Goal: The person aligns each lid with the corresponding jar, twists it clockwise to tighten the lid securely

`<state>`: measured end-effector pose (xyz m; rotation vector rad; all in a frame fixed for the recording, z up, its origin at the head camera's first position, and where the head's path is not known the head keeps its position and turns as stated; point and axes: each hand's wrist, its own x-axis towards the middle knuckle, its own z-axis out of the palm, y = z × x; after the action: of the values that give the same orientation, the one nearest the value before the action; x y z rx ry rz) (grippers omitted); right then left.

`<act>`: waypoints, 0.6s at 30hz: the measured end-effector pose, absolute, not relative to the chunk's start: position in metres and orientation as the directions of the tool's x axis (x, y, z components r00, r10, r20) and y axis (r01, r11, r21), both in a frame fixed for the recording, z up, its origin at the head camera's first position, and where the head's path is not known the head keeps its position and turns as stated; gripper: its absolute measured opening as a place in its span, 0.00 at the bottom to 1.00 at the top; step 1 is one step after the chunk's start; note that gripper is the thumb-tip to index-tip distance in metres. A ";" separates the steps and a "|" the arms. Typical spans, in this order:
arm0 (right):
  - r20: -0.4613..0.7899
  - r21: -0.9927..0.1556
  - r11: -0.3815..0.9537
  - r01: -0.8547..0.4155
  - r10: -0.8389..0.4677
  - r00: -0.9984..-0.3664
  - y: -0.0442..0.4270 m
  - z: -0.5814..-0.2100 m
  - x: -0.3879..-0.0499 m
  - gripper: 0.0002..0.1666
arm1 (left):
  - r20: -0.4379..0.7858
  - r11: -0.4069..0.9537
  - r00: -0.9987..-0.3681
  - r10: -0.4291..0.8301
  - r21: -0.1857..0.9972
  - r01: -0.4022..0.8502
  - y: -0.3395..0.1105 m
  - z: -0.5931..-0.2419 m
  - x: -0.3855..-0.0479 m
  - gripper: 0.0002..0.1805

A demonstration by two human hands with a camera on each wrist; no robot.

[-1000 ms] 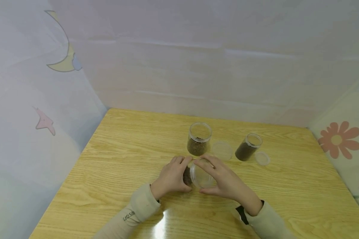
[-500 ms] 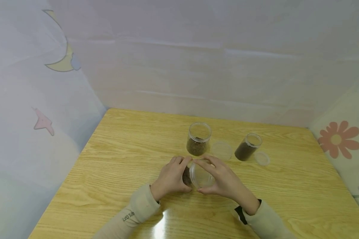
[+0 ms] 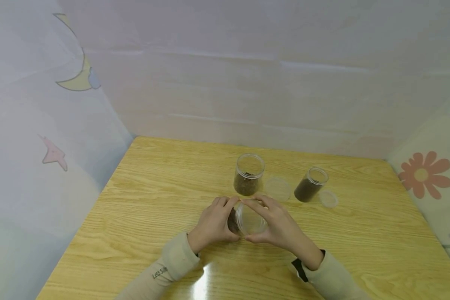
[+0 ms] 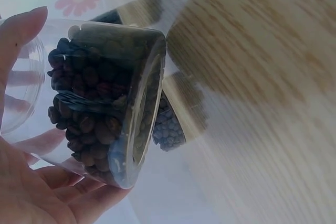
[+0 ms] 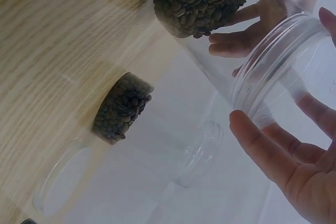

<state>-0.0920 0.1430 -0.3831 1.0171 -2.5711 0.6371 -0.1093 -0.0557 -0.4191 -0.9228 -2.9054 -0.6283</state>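
Near jar (image 3: pixel 241 220) of dark beans (image 4: pixel 86 129), tilted, held two-handed

Near jar: clear, part-filled, at the near middle of the table (image 3: pixel 153 187); leans with mouth to the right, base to the left. Whether the base touches the wood cannot be told, nor whether a cover sits on the mouth.

Left hand (image 3: pixel 213 223): curled round the bean-filled lower part, thumb on the near side, fingers on the far side, spread to the jar's girth.

Right hand (image 3: pixel 281 223): curved widely about the threaded mouth, gripping it between thumb, near side, and fingers, far side.

Far jar (image 3: pixel 247 176): wide, upright, uncovered, part-filled; just beyond the hands.

Large lid (image 3: pixel 278 188): flat on the table, just right of the far jar.

Slim jar (image 3: pixel 316 182): upright, uncovered, dark contents; farther right.

Small lid (image 3: pixel 328 199): flat, just right of the slim jar.

Risks, as judged: beans could pour out to the right if the mouth is uncovered and the tilt deepens. The smooth wall could turn or slip in the left hand if the right hand twists harder than the left holds. A sudden jerk outward could knock the far jar, so close to the fingers, and spill it.
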 end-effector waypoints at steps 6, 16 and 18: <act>0.429 -0.287 0.653 -0.701 -0.566 -0.703 0.142 -0.382 -0.092 0.48 | 0.143 0.744 -0.824 0.549 0.366 0.559 -0.056 -0.419 -0.109 0.51; 0.396 -0.284 0.668 -0.688 -0.572 -0.719 0.144 -0.383 -0.089 0.50 | 0.145 0.730 -0.806 0.574 0.355 0.584 -0.057 -0.419 -0.111 0.53; 0.381 -0.288 0.671 -0.684 -0.575 -0.724 0.145 -0.383 -0.089 0.51 | 0.139 0.731 -0.805 0.576 0.353 0.584 -0.057 -0.420 -0.112 0.53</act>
<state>-0.0888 0.1451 -0.3827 1.0106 -2.6282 0.6074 -0.1123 -0.0567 -0.4196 -0.9735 -2.9040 -0.6023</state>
